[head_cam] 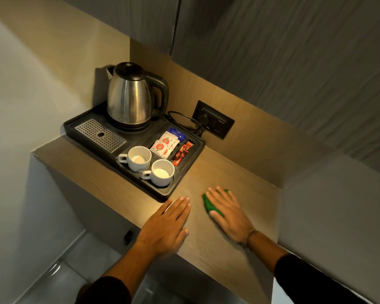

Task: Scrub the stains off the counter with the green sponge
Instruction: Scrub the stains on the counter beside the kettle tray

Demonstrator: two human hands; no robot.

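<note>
The green sponge [209,204] lies on the light wooden counter [246,178], mostly covered by my right hand [229,215], which presses flat on it with the thumb against its near edge. My left hand [165,226] rests palm down on the counter's front edge, fingers together and holding nothing, a short gap left of the sponge. I cannot make out any stains on the wood from here.
A black tray [185,172] stands just beyond my hands with a steel kettle [131,97], two white cups [161,175], sachets and a metal drip grid. A black wall socket [214,122] with the kettle's cord sits on the back panel. Dark cabinets hang overhead.
</note>
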